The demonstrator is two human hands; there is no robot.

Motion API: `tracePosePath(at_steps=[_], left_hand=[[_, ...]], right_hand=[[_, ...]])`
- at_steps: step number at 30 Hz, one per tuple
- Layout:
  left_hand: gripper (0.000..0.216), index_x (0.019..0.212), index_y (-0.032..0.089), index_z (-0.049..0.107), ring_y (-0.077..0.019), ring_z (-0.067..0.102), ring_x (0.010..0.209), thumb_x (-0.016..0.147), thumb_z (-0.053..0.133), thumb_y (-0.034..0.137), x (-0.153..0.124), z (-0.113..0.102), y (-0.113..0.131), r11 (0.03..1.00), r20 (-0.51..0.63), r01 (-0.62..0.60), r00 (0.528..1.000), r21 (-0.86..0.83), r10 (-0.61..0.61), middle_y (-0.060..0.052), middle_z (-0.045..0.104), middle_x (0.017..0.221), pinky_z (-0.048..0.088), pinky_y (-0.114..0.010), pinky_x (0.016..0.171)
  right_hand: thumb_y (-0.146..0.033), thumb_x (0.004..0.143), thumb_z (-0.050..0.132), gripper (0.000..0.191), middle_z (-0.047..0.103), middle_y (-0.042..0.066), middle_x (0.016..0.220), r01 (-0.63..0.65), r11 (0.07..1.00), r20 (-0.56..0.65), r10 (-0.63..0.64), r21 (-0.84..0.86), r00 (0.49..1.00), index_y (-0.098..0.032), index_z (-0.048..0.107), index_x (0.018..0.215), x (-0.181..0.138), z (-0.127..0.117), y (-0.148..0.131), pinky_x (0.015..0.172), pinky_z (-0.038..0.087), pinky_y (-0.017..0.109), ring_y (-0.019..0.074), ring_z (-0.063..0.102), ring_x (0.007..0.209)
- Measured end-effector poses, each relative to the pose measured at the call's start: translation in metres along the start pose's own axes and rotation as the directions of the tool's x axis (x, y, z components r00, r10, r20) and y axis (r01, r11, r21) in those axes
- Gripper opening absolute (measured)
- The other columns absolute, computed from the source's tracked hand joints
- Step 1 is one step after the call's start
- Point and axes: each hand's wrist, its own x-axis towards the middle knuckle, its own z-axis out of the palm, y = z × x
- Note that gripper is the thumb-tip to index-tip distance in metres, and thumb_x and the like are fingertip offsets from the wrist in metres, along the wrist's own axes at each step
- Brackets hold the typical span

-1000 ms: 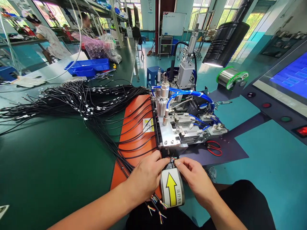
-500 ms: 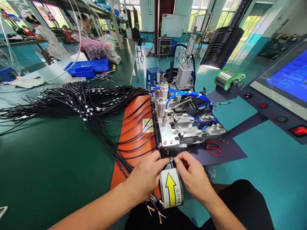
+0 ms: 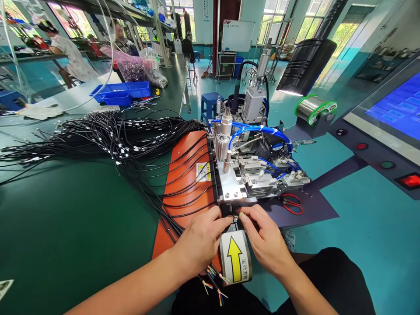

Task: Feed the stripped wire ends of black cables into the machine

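At the front of the soldering machine [image 3: 231, 183], my left hand [image 3: 203, 238] is closed, its thumb and finger pinching a cable end that they mostly hide. My right hand [image 3: 267, 243] pinches the thin coloured wires [image 3: 237, 216] of that end from the other side. Both sets of fingertips nearly meet over a small dark metal holder [image 3: 232, 226]. Just below it is a curved plate [image 3: 235, 262] with a yellow arrow. Stripped cable ends [image 3: 219, 294] with fanned, coloured wires hang beneath my left wrist.
Black cables [image 3: 111, 135] lie heaped on the green table [image 3: 82, 218], several crossing the orange guard [image 3: 187, 175] into the machine. Red-handled scissors [image 3: 292, 204], a solder spool [image 3: 315, 109], a lamp [image 3: 306, 65] and a screen panel [image 3: 393, 113] stand right. People sit far left.
My right thumb and fingers have shifted slightly at the wires, and the fingers now reach farther over them. My left hand keeps its pinch. The whole view has shifted a little.
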Motion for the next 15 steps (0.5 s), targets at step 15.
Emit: tracePosePath(at_steps=[15], left_hand=[[0.033,0.119,0.025,0.064,-0.0218,0.058,0.09,0.092,0.052,0.011,0.0,-0.013,0.009,0.972,0.076,0.003,0.997,0.237,-0.022,-0.006,0.06,0.1,0.053,-0.035,0.078]], right_hand=[[-0.03,0.098,0.049,0.022,0.056,0.001,0.082,-0.066,0.997,-0.055,0.064,-0.033,0.996,-0.021,0.059,0.081,0.004,0.005,0.005,0.068,0.042,0.028,0.0165,0.055,0.074]])
